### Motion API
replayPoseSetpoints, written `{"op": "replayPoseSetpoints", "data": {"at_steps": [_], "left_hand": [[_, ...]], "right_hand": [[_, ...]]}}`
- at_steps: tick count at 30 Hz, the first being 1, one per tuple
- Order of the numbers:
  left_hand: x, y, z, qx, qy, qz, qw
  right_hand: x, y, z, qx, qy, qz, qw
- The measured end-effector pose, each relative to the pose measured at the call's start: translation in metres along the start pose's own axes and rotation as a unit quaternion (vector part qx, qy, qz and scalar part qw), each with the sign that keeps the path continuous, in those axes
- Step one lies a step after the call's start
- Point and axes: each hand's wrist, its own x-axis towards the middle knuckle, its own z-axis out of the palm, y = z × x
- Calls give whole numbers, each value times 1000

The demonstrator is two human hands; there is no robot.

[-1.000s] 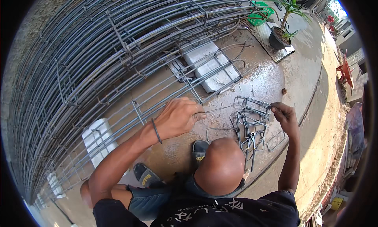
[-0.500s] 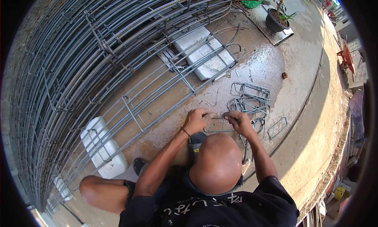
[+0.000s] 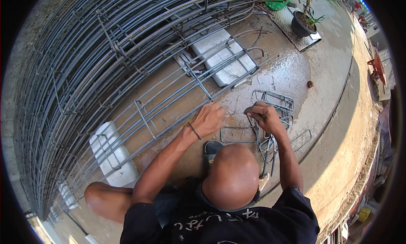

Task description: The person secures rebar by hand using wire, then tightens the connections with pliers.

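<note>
My left hand (image 3: 210,118) is closed in a pinch beside the outer bar of the long rebar cage (image 3: 146,119). My right hand (image 3: 265,117) is also pinched shut, a short way to the right. A thin tie wire (image 3: 235,113) spans the gap between their fingertips. Below the wire, a rectangular steel stirrup (image 3: 237,134) lies flat on the wet floor. Under and past my right hand is a pile of stirrups (image 3: 277,99), partly hidden by it. A tool with two dark handles (image 3: 265,156), like pincers, lies by my right forearm.
Stacked rebar cages (image 3: 76,75) fill the left side. White blocks (image 3: 224,60) sit beneath the bars, another block (image 3: 112,153) nearer. A potted plant (image 3: 302,26) and green basket (image 3: 278,1) stand at the far right. A small brown lump (image 3: 310,84) lies on the floor.
Both hands have moved farther out over the floor and farther apart, with the wire stretched between them. The stirrup below them is now more exposed.
</note>
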Motion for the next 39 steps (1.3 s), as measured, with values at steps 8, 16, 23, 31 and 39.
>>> {"op": "replayPoseSetpoints", "data": {"at_steps": [8,16,23,31,39], "left_hand": [[-15,-80,10,21,181,-236,955],[-3,-104,24,43,10,-206,978],[17,-149,35,75,78,-370,923],[39,-166,33,-101,79,-411,902],[34,-192,44,-124,88,-354,923]], "right_hand": [[59,12,-40,-152,89,10,984],[115,45,-11,-200,-65,21,977],[141,58,-3,-236,-123,7,964],[169,56,11,-111,-197,95,969],[187,51,42,3,-249,203,947]]}}
